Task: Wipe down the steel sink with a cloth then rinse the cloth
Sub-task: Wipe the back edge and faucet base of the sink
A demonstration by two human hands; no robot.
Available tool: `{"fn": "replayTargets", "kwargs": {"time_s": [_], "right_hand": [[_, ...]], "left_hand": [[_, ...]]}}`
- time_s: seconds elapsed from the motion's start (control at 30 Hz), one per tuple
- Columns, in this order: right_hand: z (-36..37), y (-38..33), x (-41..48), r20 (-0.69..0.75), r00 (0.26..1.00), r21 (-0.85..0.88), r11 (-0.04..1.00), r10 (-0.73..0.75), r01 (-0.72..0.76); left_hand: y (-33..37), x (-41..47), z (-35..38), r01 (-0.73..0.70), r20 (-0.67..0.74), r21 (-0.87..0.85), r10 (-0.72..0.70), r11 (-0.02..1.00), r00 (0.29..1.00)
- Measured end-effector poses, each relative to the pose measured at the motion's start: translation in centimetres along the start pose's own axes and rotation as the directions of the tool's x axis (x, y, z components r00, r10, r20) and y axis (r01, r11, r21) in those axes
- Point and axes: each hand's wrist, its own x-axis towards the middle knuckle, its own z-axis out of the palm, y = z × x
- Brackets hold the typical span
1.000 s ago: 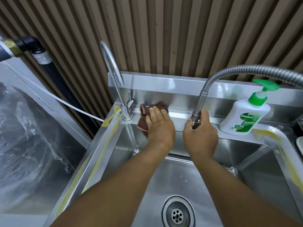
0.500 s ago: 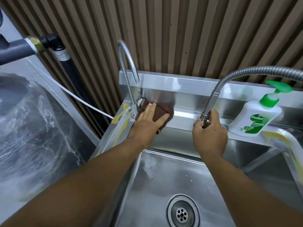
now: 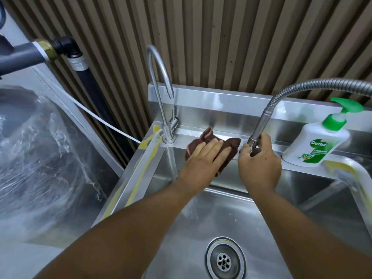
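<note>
Brown crumpled cloth (image 3: 233,144) lay on the back ledge of the stainless steel sink (image 3: 219,216), long axis along the ledge — left hand (image 3: 203,158) pressed it flat-fingered; right hand (image 3: 259,164), just beside, gripped the ribbed metal flexible hose (image 3: 259,125) — hands apart

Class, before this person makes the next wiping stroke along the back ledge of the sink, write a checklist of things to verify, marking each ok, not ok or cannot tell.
1. Cloth under control: ok. The left hand presses the brown cloth onto the sink ledge with straight fingers.
2. Hose held aside: ok. The right hand grips the flexible hose near its end.
3. Path rightward free: not ok. The right hand and hose are right beside the cloth, and the soap bottle stands further along.
4. Water off at the gooseneck tap: cannot tell.
5. Drain unplugged for rinsing: ok.
</note>
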Motion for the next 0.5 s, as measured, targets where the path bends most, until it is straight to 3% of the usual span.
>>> {"fn": "replayTargets", "kwargs": {"time_s": [0.07, 0.17, 0.3, 0.37, 0.5], "right_hand": [[-0.2, 0.0, 0.0, 0.011, 1.000, 0.001, 1.000, 0.004, -0.004], [-0.2, 0.1, 0.0, 0.019, 1.000, -0.012, 1.000, -0.006, 0.007], [0.0, 0.1, 0.0, 0.007, 1.000, -0.010, 1.000, -0.005, 0.005], [0.0, 0.0, -0.1, -0.001, 1.000, -0.011, 1.000, -0.013, 0.013], [-0.2, -0.1, 0.0, 0.001, 1.000, -0.016, 1.000, -0.014, 0.014]], "left_hand": [[-2.7, -1.8, 0.1, 0.025, -0.019, 0.119, -0.023, 0.993, 1.000], [-4.4, -2.1, -0.6, 0.195, 0.041, 0.220, -0.209, 0.956, 0.977], [-0.2, 1.9, -1.3, 0.431, 0.061, 0.142, -0.442, 0.891, 0.895], [2.3, 2.8, -0.4, 0.385, 0.033, 0.034, -0.386, 0.922, 0.922], [3.6, 2.3, 0.5, 0.127, -0.052, -0.157, -0.137, 0.979, 0.989]]}}
